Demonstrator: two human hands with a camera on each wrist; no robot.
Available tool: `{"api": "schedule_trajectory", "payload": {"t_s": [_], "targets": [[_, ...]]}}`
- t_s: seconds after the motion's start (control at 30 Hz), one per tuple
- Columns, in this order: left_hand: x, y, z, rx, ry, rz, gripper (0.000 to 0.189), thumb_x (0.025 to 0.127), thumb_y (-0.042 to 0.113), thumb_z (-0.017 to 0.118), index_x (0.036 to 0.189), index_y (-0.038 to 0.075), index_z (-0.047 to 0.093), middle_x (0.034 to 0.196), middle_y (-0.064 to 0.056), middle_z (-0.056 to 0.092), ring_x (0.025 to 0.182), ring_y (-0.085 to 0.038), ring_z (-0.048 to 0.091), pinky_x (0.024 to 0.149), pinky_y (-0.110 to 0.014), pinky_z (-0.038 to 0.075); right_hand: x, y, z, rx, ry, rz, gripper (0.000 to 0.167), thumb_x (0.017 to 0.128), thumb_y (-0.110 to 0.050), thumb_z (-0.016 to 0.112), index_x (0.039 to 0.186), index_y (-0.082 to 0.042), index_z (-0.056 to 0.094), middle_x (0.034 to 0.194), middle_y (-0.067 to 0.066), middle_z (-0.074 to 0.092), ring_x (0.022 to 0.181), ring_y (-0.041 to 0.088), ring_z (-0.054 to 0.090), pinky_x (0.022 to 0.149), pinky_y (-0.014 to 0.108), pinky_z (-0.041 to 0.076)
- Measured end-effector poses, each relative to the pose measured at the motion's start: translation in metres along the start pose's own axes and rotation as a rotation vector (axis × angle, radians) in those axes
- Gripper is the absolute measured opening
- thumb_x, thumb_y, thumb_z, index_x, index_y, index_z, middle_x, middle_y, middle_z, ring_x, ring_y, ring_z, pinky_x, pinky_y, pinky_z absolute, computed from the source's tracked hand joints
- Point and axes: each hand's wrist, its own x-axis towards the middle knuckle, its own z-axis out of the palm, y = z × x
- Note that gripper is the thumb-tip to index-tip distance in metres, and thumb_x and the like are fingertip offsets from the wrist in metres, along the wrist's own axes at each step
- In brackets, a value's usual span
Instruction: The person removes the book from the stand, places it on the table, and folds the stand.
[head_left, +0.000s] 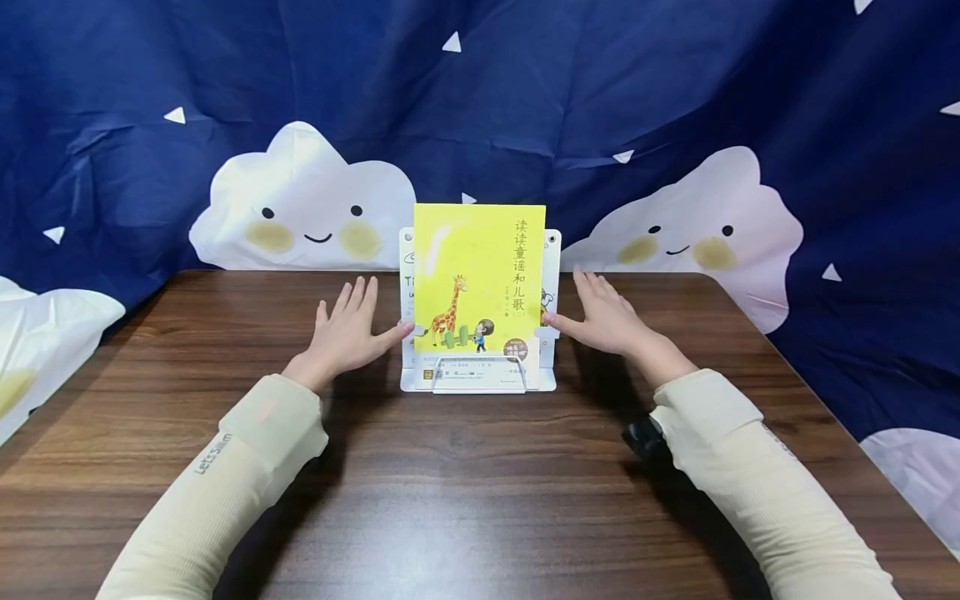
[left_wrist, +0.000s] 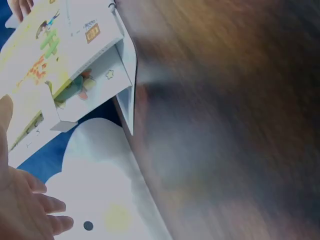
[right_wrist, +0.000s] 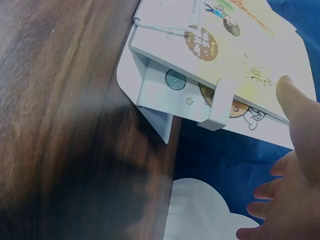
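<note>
A: Where's the book (head_left: 480,283)?

B: Standing on the white stand (head_left: 407,373), cover facing out, front bar (head_left: 480,392) across its foot, stand on the worktop (head_left: 465,492)

A: Hands?

B: Left hand (head_left: 348,329) and right hand (head_left: 611,321) both wide, fingers spread, one each side, thumbs by the book's edges; firm contact, cannot tell

A: Step?

B: Probably squaring the book on its stand; next move likely calls for light, even thumb pressure, then lifting both clear
</note>
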Motion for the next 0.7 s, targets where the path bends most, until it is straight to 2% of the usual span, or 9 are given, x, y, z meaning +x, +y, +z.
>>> {"api": "schedule_trajectory", "payload": {"t_s": [0.17, 0.27, 0.47, 0.6, 0.7], "targets": [[0.003, 0.004, -0.001, -0.055, 0.044, 0.007, 0.098, 0.074, 0.069, 0.036, 0.137, 0.002, 0.004, 0.140, -0.019, 0.006, 0.127, -0.032, 0.005, 0.096, -0.054, 0.003, 0.002, -0.001, -0.002, 0.041, 0.066, -0.022, 0.094, 0.076, -0.057, 0.049, 0.135, 0.006, 0.012, 0.138, 0.024, 0.014, 0.125, 0.036, 0.011, 0.096, 0.050, 0.015], [0.005, 0.006, -0.002, -0.083, 0.080, 0.017, 0.097, 0.075, 0.066, 0.040, 0.137, 0.001, 0.005, 0.140, -0.021, 0.010, 0.126, -0.033, 0.011, 0.096, -0.053, 0.010, 0.002, -0.003, -0.003, 0.088, 0.115, -0.013, 0.090, 0.076, -0.052, 0.053, 0.134, 0.006, 0.015, 0.136, 0.024, 0.018, 0.124, 0.036, 0.015, 0.096, 0.048, 0.017], [0.006, 0.010, -0.003, -0.199, 0.133, 0.031, 0.095, 0.076, 0.057, 0.049, 0.136, -0.001, 0.005, 0.140, -0.019, 0.012, 0.125, -0.029, 0.015, 0.097, -0.044, 0.020, 0.003, -0.011, -0.002, 0.202, 0.289, 0.038, 0.074, 0.077, -0.040, 0.059, 0.129, 0.005, 0.031, 0.127, 0.023, 0.036, 0.116, 0.037, 0.031, 0.092, 0.046, 0.026], [0.005, 0.013, -0.002, -0.321, 0.225, 0.025, 0.089, 0.077, 0.048, 0.055, 0.137, 0.000, 0.009, 0.138, -0.018, 0.019, 0.123, -0.029, 0.022, 0.096, -0.042, 0.024, 0.004, -0.017, 0.003, 0.293, 0.403, 0.050, 0.063, 0.078, -0.034, 0.061, 0.123, 0.003, 0.039, 0.117, 0.021, 0.046, 0.109, 0.035, 0.040, 0.088, 0.044, 0.031], [0.005, 0.016, 0.000, -0.413, 0.324, 0.014, 0.080, 0.078, 0.039, 0.059, 0.136, 0.001, 0.019, 0.130, -0.019, 0.035, 0.116, -0.031, 0.034, 0.091, -0.042, 0.030, 0.005, -0.022, 0.007, 0.367, 0.465, 0.040, 0.055, 0.078, -0.029, 0.063, 0.119, 0.002, 0.044, 0.111, 0.019, 0.051, 0.102, 0.032, 0.046, 0.085, 0.041, 0.034]]}}
